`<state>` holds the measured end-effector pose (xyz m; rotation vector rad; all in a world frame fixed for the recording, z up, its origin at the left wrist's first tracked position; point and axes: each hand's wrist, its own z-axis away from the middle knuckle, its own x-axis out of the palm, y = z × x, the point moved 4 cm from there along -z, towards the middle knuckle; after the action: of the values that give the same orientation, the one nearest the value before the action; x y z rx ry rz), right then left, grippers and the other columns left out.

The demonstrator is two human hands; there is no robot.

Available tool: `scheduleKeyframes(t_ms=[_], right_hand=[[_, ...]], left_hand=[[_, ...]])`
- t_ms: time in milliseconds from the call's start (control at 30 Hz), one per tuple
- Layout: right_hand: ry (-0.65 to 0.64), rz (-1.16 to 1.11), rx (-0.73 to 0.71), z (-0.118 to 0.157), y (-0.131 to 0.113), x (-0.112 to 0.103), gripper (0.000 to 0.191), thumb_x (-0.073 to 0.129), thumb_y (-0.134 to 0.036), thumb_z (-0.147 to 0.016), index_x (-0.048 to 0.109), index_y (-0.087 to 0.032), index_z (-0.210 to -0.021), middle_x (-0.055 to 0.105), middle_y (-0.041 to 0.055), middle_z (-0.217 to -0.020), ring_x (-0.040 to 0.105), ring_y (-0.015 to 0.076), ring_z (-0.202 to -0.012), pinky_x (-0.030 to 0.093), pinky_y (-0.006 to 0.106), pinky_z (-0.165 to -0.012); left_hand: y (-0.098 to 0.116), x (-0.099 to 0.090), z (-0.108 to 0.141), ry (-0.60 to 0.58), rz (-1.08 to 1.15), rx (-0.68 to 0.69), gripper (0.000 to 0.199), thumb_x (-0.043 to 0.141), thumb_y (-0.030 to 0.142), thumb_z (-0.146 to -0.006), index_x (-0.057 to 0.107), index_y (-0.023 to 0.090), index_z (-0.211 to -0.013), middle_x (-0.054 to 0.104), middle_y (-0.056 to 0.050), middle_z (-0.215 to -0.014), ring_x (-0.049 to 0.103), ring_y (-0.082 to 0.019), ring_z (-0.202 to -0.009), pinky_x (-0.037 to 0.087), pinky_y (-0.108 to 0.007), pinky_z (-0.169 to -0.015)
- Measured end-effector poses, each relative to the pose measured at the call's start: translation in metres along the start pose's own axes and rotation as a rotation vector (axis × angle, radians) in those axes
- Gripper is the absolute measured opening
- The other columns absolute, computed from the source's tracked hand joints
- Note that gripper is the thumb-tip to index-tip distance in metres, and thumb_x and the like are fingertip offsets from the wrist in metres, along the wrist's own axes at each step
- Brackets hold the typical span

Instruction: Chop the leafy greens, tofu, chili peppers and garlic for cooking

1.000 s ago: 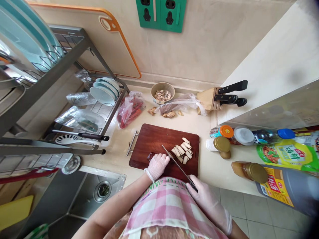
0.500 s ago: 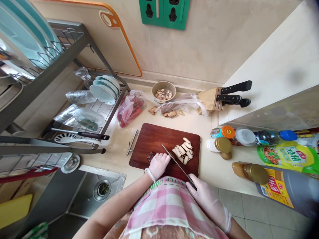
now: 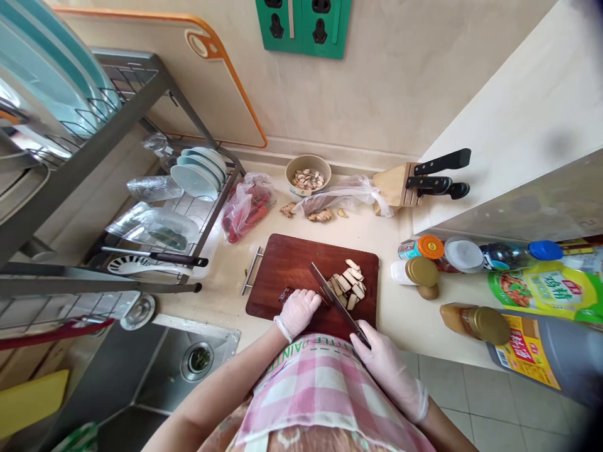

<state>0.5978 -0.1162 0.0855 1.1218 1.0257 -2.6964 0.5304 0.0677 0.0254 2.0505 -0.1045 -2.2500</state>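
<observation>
On the dark red-brown cutting board point(image 3: 292, 263) lies a group of pale, dark-edged slices point(image 3: 351, 276). My right hand point(image 3: 377, 351), in a clear glove, grips a knife point(image 3: 336, 301) whose blade slants up and left over the board beside the slices. My gloved left hand point(image 3: 299, 312) is closed with curled fingers on the board, left of the blade. It presses on a dark, glossy piece point(image 3: 284, 294) that sticks out at its left; the rest of that piece is mostly hidden under the fingers.
Behind the board are a basket point(image 3: 308, 164) of garlic, ginger point(image 3: 321, 215) and a bag of red peppers point(image 3: 247, 210). A knife block point(image 3: 394, 184) and jars point(image 3: 421, 271) stand right; a dish rack point(image 3: 207, 235) and sink point(image 3: 164, 358) lie left.
The knife tip has moved up and slightly right, and the blade now shows more of its flat side, tilted over the slices. My left hand has hardly moved.
</observation>
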Motion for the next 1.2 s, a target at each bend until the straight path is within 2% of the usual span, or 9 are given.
scheduleKeyframes(t_ms=[200, 533, 867, 1033, 1200], right_hand=[[-0.097, -0.014, -0.004, 0.018, -0.011, -0.011, 0.025, 0.034, -0.042, -0.09, 0.051, -0.024, -0.085, 0.063, -0.0001, -0.073, 0.059, 0.016, -0.065, 0.037, 0.024, -0.059], [-0.106, 0.056, 0.011, 0.02, -0.01, -0.009, 0.027, 0.033, -0.042, -0.09, 0.053, -0.024, -0.091, 0.065, 0.0015, -0.079, 0.061, 0.0168, -0.07, 0.035, 0.025, -0.061], [-0.115, 0.18, 0.002, 0.011, -0.017, -0.009, 0.019, 0.036, -0.035, -0.09, 0.051, -0.024, -0.088, 0.064, 0.0001, -0.074, 0.06, 0.0147, -0.065, 0.029, 0.024, -0.055], [-0.102, 0.189, 0.002, -0.008, -0.015, 0.006, 0.018, 0.038, -0.031, -0.089, 0.053, -0.022, -0.092, 0.066, 0.0034, -0.08, 0.062, 0.0169, -0.071, 0.031, 0.024, -0.058], [-0.071, 0.089, -0.024, -0.019, -0.005, 0.016, 0.019, 0.039, -0.032, -0.088, 0.054, -0.021, -0.091, 0.067, 0.0043, -0.08, 0.062, 0.0175, -0.071, 0.036, 0.024, -0.061]], left_hand=[[-0.002, 0.0, 0.002, 0.042, -0.006, 0.029, 0.022, 0.039, 0.026, -0.093, 0.056, 0.018, -0.083, 0.057, -0.004, -0.076, 0.052, -0.018, -0.071, 0.035, -0.032, -0.063], [-0.001, 0.005, 0.001, 0.016, 0.009, 0.004, 0.022, 0.037, 0.025, -0.093, 0.057, 0.018, -0.087, 0.058, -0.005, -0.079, 0.052, -0.018, -0.074, 0.035, -0.032, -0.064], [0.0, 0.004, -0.003, 0.027, 0.008, -0.059, 0.022, 0.038, 0.027, -0.093, 0.057, 0.018, -0.087, 0.057, -0.005, -0.077, 0.053, -0.019, -0.072, 0.035, -0.033, -0.063], [-0.001, 0.003, -0.003, 0.007, -0.021, -0.053, 0.019, 0.039, 0.024, -0.092, 0.056, 0.019, -0.088, 0.058, -0.004, -0.079, 0.053, -0.02, -0.072, 0.036, -0.033, -0.062], [-0.003, 0.003, -0.003, -0.031, -0.018, -0.043, 0.019, 0.039, 0.025, -0.092, 0.056, 0.019, -0.088, 0.059, -0.005, -0.083, 0.054, -0.019, -0.074, 0.037, -0.032, -0.063]])
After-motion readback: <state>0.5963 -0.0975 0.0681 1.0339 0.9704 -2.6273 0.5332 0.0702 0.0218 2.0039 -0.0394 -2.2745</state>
